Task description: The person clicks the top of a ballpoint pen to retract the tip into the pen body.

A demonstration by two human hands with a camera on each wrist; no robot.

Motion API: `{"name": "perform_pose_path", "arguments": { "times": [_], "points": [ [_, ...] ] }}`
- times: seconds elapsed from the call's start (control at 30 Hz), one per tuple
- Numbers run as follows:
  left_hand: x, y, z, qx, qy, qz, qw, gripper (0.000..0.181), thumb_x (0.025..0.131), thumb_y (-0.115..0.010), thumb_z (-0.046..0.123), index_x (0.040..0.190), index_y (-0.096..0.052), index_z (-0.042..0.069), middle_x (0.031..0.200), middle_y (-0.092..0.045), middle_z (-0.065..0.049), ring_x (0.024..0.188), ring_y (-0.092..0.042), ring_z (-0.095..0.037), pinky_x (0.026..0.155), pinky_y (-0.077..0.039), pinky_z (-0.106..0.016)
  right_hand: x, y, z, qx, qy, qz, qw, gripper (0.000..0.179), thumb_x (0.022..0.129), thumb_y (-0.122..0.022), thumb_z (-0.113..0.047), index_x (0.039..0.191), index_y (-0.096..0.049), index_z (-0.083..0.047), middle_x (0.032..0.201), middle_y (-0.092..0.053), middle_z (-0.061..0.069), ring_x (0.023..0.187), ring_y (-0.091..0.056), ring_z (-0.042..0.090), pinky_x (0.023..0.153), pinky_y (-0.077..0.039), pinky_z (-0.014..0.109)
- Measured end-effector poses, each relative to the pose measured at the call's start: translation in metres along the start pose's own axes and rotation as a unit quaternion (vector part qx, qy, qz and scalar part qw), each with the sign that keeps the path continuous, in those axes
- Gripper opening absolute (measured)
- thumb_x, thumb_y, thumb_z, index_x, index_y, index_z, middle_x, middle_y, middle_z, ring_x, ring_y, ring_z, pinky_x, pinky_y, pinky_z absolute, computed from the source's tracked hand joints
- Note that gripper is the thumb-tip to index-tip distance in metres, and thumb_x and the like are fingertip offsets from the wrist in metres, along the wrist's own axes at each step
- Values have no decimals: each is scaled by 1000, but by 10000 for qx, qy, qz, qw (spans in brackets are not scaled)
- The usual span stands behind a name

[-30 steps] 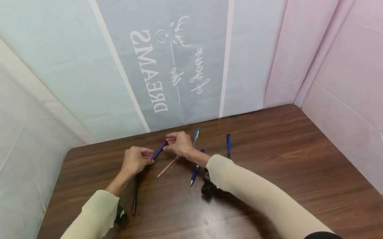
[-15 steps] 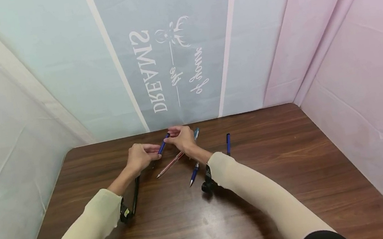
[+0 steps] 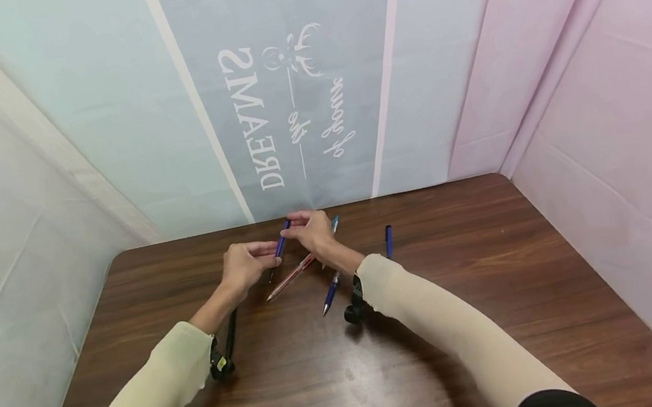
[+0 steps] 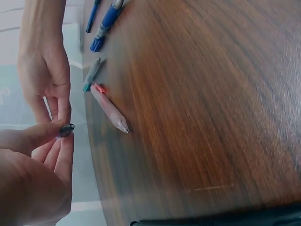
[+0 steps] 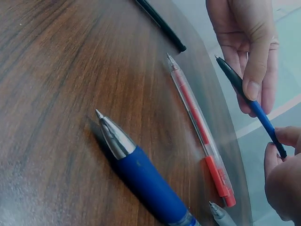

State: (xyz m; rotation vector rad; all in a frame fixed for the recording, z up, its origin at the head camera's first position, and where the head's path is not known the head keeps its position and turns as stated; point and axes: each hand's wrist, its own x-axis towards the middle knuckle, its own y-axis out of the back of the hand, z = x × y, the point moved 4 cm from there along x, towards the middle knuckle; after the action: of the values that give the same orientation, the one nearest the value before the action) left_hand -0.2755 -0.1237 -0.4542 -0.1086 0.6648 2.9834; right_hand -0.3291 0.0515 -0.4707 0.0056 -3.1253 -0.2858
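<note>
A slim blue pen with a black grip section (image 5: 263, 120) is held above the table's far edge, tilted, its writing tip exposed. My left hand (image 3: 242, 268) pinches it around the middle, thumb against fingers, near the grip section. At the pen's rear end, my right hand (image 3: 313, 233) pinches it between thumb and fingers. In the left wrist view the pen is seen nearly end-on. Below the hands lies a clear pen with red parts (image 3: 291, 278). A clear pen with a teal end (image 3: 335, 222) is partly hidden behind my right hand.
On the wooden table (image 3: 503, 304), a thick blue pen with a metal tip (image 3: 330, 294) lies near my right wrist. Another blue pen (image 3: 389, 240) lies farther right. A black pen (image 3: 232, 331) is partly covered by my left wrist. Cloth (image 3: 303, 130) hangs behind the table.
Both hands have moved slightly away and to the right, the left one more so. The held pen has turned steeper in the head view. The pens on the table stay put.
</note>
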Motion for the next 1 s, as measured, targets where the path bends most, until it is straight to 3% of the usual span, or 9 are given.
{"name": "perform_pose_path", "arguments": {
  "times": [0.2, 0.4, 0.67, 0.8, 1.0],
  "points": [
    [0, -4, 0, -489, 204, -130, 9985, 36, 90, -84, 3, 124, -76, -2, 116, -79, -15, 104, -78, -24, 103, -58, -38, 0, 2, -1, 489, -159, -130, 9986, 43, 86, -86, 2, 126, -73, 6, 111, -78, 20, 102, -77, 25, 86, -63, 27],
    [-1, -8, 0, -769, 397, -236, 9960, 37, 91, -82, 1, 126, -73, -4, 119, -77, -18, 106, -77, -22, 93, -60, -24, -1, 3, -1, 1367, -355, -433, 9890, 48, 88, -80, 11, 134, -65, 12, 114, -74, 25, 97, -78, 28, 85, -65, 34],
    [-3, -14, 4, -1031, 509, -409, 9925, 37, 90, -82, -2, 125, -71, -9, 119, -76, -21, 97, -77, -14, 85, -61, -21, -3, 7, -6, 1811, -519, -830, 9786, 50, 94, -72, 12, 142, -56, 14, 131, -65, 37, 91, -79, 23, 86, -64, 38],
    [-4, -15, 6, -1256, 595, -505, 9890, 38, 91, -81, -3, 126, -70, -12, 119, -76, -23, 94, -77, -12, 87, -62, -25, -3, 9, -8, 1868, -535, -939, 9764, 50, 95, -70, 13, 142, -56, 15, 130, -66, 36, 94, -79, 23, 89, -64, 38],
    [-6, -19, 8, -1677, 877, -728, 9792, 40, 94, -78, -2, 129, -66, -15, 110, -79, -20, 98, -79, -22, 91, -63, -37, -3, 10, -12, 1904, -572, -1184, 9729, 47, 95, -70, 12, 141, -58, 12, 124, -70, 34, 97, -79, 25, 88, -64, 35]
  ]
}}
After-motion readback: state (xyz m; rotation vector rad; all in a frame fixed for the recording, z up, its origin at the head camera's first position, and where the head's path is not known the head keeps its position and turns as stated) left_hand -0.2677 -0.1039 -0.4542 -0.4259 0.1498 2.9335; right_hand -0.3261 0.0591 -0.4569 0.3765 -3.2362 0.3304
